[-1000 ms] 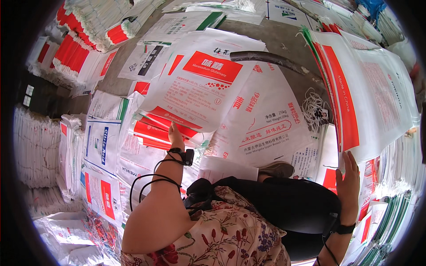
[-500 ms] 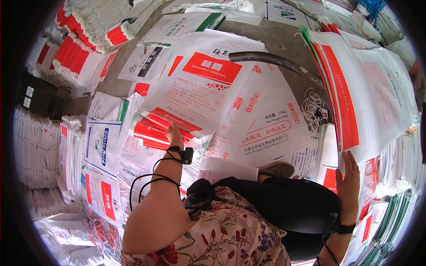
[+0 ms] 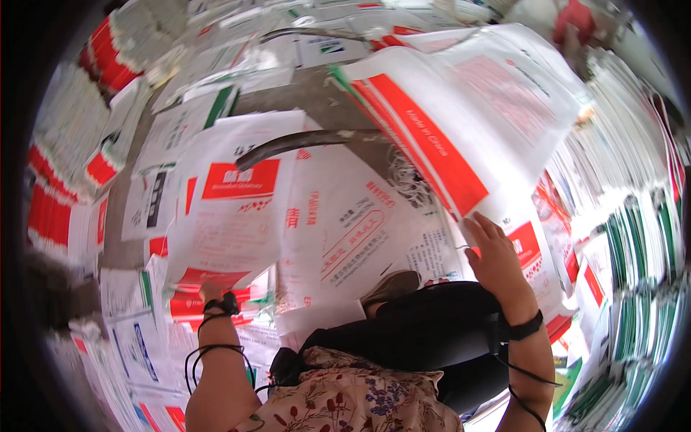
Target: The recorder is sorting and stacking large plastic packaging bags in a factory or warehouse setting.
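At the lower left, my left hand (image 3: pixel 211 291) is closed at the near edge of a white sack (image 3: pixel 234 229) with red panels. Its fingertips are partly hidden and blurred. This sack lies flat on other sacks. On the right, my right hand (image 3: pixel 498 258) grips the near corner of a bundle of white sacks (image 3: pixel 461 108) with a red band along one side. Its thumb is below the edge and its fingers are over it. The bundle looks raised and tilted, slightly blurred. Between my hands lies a white sack with red print (image 3: pixel 345 223).
A dark curved pipe (image 3: pixel 302 141) lies across the sacks. Tangled white string (image 3: pixel 408 176) is beside the raised bundle. Stacks of folded sacks (image 3: pixel 630 137) stand on the right, and red-and-white stacks (image 3: pixel 54 216) on the left. My shoe (image 3: pixel 391 286) rests among the sacks.
The view has swung to the right. The bundle at my right hand has shifted away from me and turned, with the hand still at its corner. My left hand stays at its sack's near edge.
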